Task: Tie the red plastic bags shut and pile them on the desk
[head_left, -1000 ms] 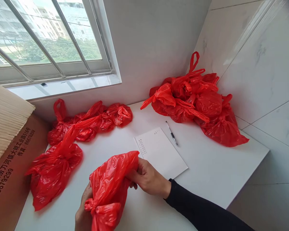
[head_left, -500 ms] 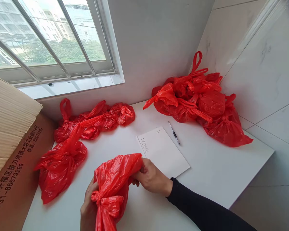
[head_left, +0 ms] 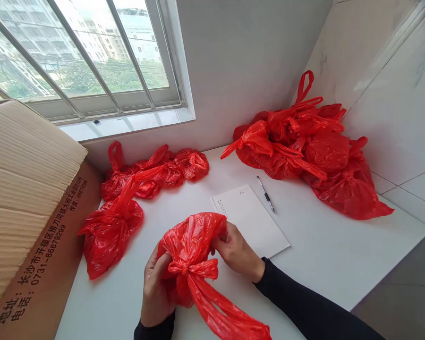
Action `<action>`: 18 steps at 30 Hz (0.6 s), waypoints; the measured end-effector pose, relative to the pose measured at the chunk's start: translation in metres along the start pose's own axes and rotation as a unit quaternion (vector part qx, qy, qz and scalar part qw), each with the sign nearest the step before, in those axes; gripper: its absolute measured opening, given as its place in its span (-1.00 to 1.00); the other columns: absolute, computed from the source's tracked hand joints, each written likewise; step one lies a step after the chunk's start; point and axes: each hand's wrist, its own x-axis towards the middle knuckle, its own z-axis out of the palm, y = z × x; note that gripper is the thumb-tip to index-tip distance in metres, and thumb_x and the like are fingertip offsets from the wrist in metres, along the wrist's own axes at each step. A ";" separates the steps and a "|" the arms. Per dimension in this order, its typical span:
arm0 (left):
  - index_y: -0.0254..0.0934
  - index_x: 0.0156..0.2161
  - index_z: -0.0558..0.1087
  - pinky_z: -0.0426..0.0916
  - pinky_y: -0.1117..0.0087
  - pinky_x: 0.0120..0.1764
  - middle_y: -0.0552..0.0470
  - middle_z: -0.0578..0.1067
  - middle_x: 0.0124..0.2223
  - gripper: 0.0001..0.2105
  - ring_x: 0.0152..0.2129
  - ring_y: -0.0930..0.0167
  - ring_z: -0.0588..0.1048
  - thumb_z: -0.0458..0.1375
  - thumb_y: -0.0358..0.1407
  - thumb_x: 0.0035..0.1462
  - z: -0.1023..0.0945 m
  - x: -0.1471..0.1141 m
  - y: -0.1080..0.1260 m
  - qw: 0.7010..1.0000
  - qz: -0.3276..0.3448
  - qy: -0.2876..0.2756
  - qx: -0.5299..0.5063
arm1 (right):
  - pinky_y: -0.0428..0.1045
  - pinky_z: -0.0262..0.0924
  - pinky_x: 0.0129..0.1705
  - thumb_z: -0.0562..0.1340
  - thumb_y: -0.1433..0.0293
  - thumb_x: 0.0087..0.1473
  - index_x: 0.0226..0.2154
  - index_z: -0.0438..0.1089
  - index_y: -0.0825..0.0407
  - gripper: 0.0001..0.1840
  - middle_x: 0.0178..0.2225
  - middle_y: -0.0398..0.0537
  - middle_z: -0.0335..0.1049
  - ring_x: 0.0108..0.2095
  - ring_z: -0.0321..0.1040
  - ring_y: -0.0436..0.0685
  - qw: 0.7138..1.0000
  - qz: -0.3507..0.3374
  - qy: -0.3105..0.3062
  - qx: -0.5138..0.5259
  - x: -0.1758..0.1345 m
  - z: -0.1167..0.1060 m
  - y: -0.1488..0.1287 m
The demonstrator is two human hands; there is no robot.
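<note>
A knotted red plastic bag (head_left: 198, 236) is held up between both my hands above the front of the white table (head_left: 318, 264). On its left side, my left hand (head_left: 157, 283) grips the bag, the thumb near the knot. Fingers of my right hand (head_left: 239, 248) pinch the bag's upper right edge, and some of them are hidden behind it. The knot faces me, and the bag's long tied handles hang down to the lower right. What lies inside the bag cannot be seen. Just beyond my right hand is an open notebook or pad (head_left: 255, 217) with handwritten lines.
A black pen (head_left: 265, 193) lies right of the notebook. Several tied red bags (head_left: 326, 151) are heaped at the back right corner. More red bags (head_left: 156, 172) line the wall under the barred window (head_left: 92, 56), with one (head_left: 113, 236) nearer. A cardboard box (head_left: 38, 264) stands at left.
The held bag has turned, so its knot is nearer the middle and its handles swing to the right. My left hand shows more fully. The whole view has shifted slightly left.
</note>
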 end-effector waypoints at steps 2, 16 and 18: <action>-0.22 -0.21 0.56 0.46 0.38 -0.40 0.07 0.53 -0.41 -0.68 -0.52 0.33 0.49 0.40 -0.18 -0.12 -0.007 0.003 -0.003 1.000 -0.004 -0.019 -0.008 | -0.05 0.27 -0.35 0.20 0.34 0.28 -0.27 0.40 0.04 -0.88 -0.39 -0.15 0.38 -0.41 0.32 0.02 1.000 0.002 0.005 0.017 0.000 0.000 0.001; -0.27 -0.20 0.54 0.37 0.44 -0.43 -0.01 0.53 -0.33 -0.64 -0.50 0.38 0.43 0.43 -0.23 -0.15 -0.004 -0.011 0.003 0.994 -0.016 -0.102 0.034 | 0.03 0.26 -0.19 0.42 0.23 0.08 -0.23 0.47 0.00 -0.75 -0.31 -0.10 0.42 -0.28 0.31 0.11 0.995 0.069 0.000 0.074 -0.003 -0.003 -0.010; -0.24 -0.13 0.53 0.40 0.45 -0.39 -0.01 0.56 -0.25 -0.58 -0.45 0.38 0.47 0.44 -0.25 -0.16 -0.006 -0.008 0.004 0.996 -0.005 -0.086 0.029 | 0.03 0.27 -0.15 0.43 0.20 0.07 -0.18 0.45 -0.02 -0.69 -0.29 -0.10 0.41 -0.26 0.32 0.12 0.997 0.064 0.015 0.048 -0.002 -0.002 -0.010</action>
